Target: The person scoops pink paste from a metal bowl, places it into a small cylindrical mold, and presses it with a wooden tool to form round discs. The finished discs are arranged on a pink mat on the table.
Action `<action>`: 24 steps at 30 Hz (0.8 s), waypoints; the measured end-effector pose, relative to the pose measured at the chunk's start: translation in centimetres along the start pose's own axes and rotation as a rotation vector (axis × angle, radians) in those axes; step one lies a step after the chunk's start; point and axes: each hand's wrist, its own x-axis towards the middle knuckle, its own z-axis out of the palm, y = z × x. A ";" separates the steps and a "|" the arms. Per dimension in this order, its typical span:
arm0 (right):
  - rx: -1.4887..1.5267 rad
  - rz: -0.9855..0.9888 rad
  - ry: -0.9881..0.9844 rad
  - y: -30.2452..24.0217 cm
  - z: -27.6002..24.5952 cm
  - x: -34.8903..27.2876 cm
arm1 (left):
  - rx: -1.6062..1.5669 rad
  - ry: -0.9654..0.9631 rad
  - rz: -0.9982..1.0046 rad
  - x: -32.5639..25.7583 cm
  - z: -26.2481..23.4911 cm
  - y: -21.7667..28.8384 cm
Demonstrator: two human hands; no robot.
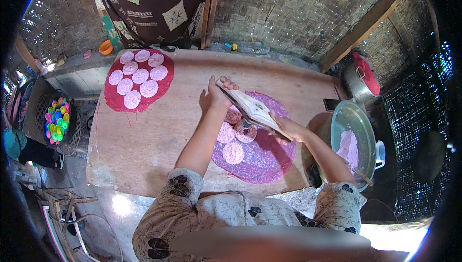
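Observation:
A wooden hand press (252, 108), with a pale worn top, slants across the middle of the table. My left hand (221, 92) is closed round its far left end, and my right hand (287, 129) grips its near right end. Below the board, a short tube (246, 126) points down over a round disc of pink strands (245, 134); I cannot tell whether they touch. More pink discs, one nearer me (233, 153), lie on the left part of a round purple mesh mat (269, 163). The board and my arms hide part of the mat.
A red mat (109, 93) with several pink discs lies at the table's far left. On the right stand a bucket (369, 127) with pink dough (348, 149), a phone (331, 104) and a metal pot (361, 81). A plastic bottle (252, 49) lies behind the table (154, 151).

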 end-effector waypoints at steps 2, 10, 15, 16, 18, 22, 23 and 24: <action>0.366 -0.051 -0.141 0.0 0.7 -0.5 | -0.050 -0.159 -0.061 0.7 -0.8 0.7; 1.376 -0.247 -0.371 4.7 6.5 6.4 | -0.240 -0.334 -0.101 2.5 -4.3 1.0; 0.632 -0.587 -0.324 6.5 6.7 7.0 | -0.194 -0.321 0.090 2.2 -2.9 3.2; 0.222 -0.673 0.028 7.7 7.2 7.3 | -0.183 -0.331 0.105 1.9 -1.7 3.7; -0.630 -0.735 0.712 9.6 7.8 7.7 | -0.232 -0.537 -0.010 2.7 -0.4 5.5; 0.268 -0.469 0.058 3.8 2.6 0.9 | -0.053 -0.779 -0.121 -1.1 7.2 8.1; 0.442 -0.522 -0.030 0.7 3.0 -2.5 | 0.045 -0.814 -0.085 -2.6 9.2 8.3; 0.459 -0.546 -0.012 -0.2 3.3 -4.5 | 0.139 -0.851 -0.058 -4.2 11.3 8.1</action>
